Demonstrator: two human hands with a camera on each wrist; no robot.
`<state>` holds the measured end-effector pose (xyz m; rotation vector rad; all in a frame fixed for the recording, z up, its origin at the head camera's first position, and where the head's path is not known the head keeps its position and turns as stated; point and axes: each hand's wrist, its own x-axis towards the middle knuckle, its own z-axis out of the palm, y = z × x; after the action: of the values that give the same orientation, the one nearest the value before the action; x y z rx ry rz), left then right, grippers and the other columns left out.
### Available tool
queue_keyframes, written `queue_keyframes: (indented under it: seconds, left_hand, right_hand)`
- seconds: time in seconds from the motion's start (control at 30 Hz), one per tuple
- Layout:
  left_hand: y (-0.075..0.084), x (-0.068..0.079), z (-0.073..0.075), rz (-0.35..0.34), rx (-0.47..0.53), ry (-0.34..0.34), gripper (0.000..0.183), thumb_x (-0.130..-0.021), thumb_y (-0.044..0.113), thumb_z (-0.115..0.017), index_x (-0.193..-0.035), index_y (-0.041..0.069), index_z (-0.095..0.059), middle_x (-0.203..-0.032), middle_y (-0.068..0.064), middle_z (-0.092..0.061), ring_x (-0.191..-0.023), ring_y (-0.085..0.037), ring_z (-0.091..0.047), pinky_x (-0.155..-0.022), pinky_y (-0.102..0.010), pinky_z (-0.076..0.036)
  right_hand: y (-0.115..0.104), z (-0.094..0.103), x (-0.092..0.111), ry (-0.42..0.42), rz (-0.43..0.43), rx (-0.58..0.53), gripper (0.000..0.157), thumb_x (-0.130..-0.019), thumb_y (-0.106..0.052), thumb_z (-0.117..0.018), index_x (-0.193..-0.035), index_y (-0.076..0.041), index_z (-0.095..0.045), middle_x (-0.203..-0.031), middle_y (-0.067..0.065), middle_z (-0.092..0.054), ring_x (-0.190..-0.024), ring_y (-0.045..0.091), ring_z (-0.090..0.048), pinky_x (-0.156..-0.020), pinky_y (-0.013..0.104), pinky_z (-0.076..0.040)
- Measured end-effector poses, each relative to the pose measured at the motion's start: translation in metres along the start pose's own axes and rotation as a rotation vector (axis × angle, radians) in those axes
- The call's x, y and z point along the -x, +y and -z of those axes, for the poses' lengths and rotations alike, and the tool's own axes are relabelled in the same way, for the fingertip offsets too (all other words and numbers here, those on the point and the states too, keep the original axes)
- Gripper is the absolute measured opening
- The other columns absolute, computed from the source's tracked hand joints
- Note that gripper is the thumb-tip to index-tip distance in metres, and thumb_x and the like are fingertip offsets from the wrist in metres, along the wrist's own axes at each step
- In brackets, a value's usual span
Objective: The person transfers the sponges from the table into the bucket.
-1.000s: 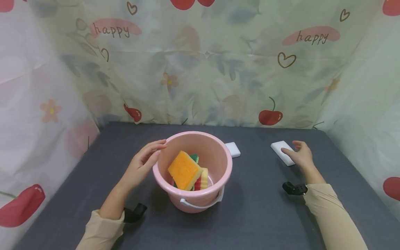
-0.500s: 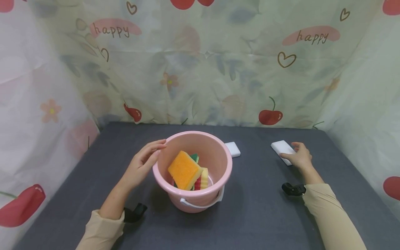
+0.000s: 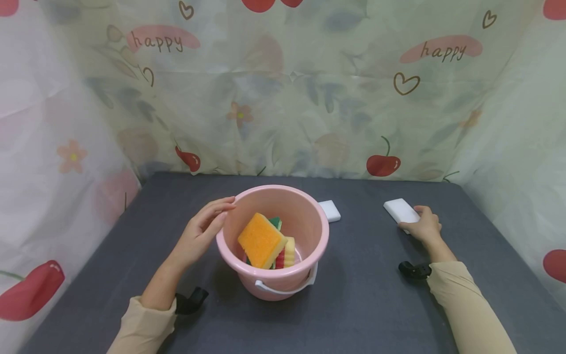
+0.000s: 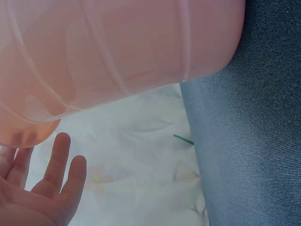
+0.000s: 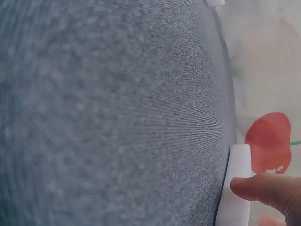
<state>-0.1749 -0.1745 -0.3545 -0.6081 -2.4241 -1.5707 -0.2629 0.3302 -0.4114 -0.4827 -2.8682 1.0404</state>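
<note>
In the head view, a pink bucket (image 3: 272,282) stands mid-table with its white handle hanging at the front. It holds an orange-topped sponge (image 3: 261,241), a green-edged piece (image 3: 276,222) and a red-and-yellow wavy piece (image 3: 287,253), partly hidden. My left hand (image 3: 201,231) rests its fairly straight fingertips on the bucket's left rim; the left wrist view shows those fingers (image 4: 59,155) beside the rim. At the right, my right hand (image 3: 426,227) pinches the near end of a flat white sponge (image 3: 401,211) between thumb and fingers. The right wrist view shows the thumb (image 5: 256,188) against its side.
A second white block (image 3: 330,211) lies just right of the bucket, partly hidden behind it. Dark cloth covers the table (image 3: 353,305). A printed curtain (image 3: 292,98) closes off the back and both sides. Black wrist cameras (image 3: 191,301) hang below the sleeves.
My right hand has moved slightly nearer to me and left, its thumb and fingers coming down around the white sponge's near end. My left hand and the bucket stay put.
</note>
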Motion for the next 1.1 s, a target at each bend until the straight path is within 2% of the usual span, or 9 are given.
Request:
queue_keyframes:
  seconds: [0.33, 0.7, 1.1]
  left_hand:
    - [0.001, 0.001, 0.0, 0.016, -0.008, -0.002, 0.03, -0.098, 0.018, -0.046, -0.125, 0.011, -0.056, -0.14, -0.005, -0.048, -0.121, 0.008, -0.041, -0.095, -0.008, -0.037]
    - [0.0, 0.0, 0.0, 0.002, -0.006, -0.004, 0.03, -0.098, 0.017, -0.046, -0.125, 0.01, -0.056, -0.14, -0.006, -0.047, -0.12, 0.009, -0.041, -0.094, -0.009, -0.038]
    - [-0.001, 0.001, -0.001, -0.004, -0.008, 0.005, 0.029, -0.098, 0.016, -0.046, -0.124, 0.009, -0.056, -0.14, -0.007, -0.048, -0.12, 0.011, -0.041, -0.095, -0.008, -0.037]
  right_hand:
    - [-0.003, -0.001, 0.002, 0.009, 0.002, -0.025, 0.07, -0.082, -0.017, -0.064, -0.136, 0.008, -0.029, -0.134, 0.039, -0.028, -0.122, 0.057, -0.025, -0.096, 0.059, -0.026]
    - [-0.012, -0.001, 0.004, 0.004, 0.023, -0.025, 0.068, -0.084, -0.022, -0.063, -0.138, 0.005, -0.03, -0.134, 0.036, -0.032, -0.122, 0.053, -0.028, -0.095, 0.058, -0.029]
    - [-0.027, 0.001, 0.009, 0.038, 0.113, 0.007, 0.067, -0.083, -0.021, -0.065, -0.135, 0.006, -0.033, -0.131, 0.035, -0.037, -0.119, 0.052, -0.032, -0.095, 0.057, -0.027]
